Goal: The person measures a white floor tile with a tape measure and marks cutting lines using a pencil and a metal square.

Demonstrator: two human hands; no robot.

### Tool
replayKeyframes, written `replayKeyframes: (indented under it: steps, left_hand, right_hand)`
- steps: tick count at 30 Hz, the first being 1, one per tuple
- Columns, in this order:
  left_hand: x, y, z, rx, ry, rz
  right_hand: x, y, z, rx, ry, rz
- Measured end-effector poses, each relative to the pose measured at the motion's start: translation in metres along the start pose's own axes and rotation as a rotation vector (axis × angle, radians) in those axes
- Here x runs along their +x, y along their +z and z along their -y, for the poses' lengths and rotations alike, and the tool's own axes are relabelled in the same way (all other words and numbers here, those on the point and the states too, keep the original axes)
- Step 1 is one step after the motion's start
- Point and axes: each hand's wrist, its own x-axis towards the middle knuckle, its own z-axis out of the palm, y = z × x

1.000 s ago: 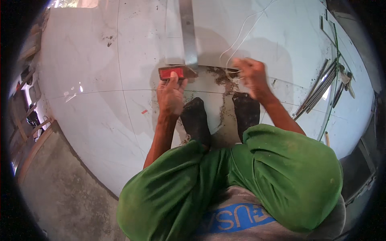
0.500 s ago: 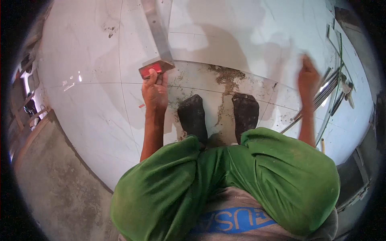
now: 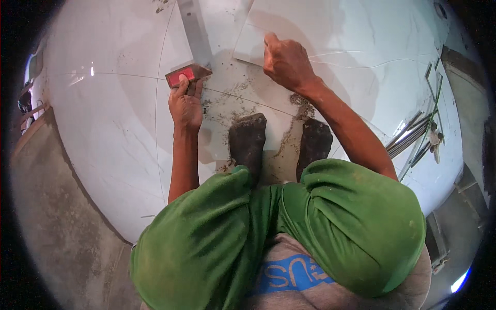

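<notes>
Currently gripping the near end of the red-tipped metal bar (image 3: pixel 199 39) in the left hand (image 3: pixel 186 107), over white tiles (image 3: pixel 119 129). Holding the right hand (image 3: pixel 289 62) well apart, curled; can't tell whether clamped on the white string (image 3: pixel 338 53).

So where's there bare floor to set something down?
The widest free patch is the glossy tile floor left of the left hand, bordered outward by grey concrete. It's crowded at right, where thin rods lie together; grit litters around the feet.
</notes>
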Motion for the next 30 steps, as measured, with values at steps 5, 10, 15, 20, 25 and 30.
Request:
replayKeyframes:
  steps: [5,10,15,20,25,30]
  left_hand:
    - [-0.007,-0.003,-0.004,0.008,-0.037,-0.033]
    - [-0.002,-0.001,0.0,0.005,0.007,-0.003]
    - [-0.002,-0.005,-0.007,0.0,-0.032,-0.026]
    - [-0.004,0.0,-0.006,0.034,-0.035,-0.02]
    - [0.002,-0.012,0.0,0.008,-0.037,0.006]
    - [-0.027,0.01,0.012,0.148,-0.124,-0.006]
  right_hand:
    - [-0.043,0.014,0.021,0.07,0.029,0.14]
    - [-0.004,0.004,0.025,0.244,0.003,0.047]
    - [-0.023,-0.013,-0.01,0.003,0.098,0.031]
    - [-0.009,-0.02,0.005,0.069,0.066,-0.13]
    - [-0.039,0.001,0.022,0.075,0.071,0.205]
    - [-0.096,-0.05,-0.008,0.278,0.33,0.021]
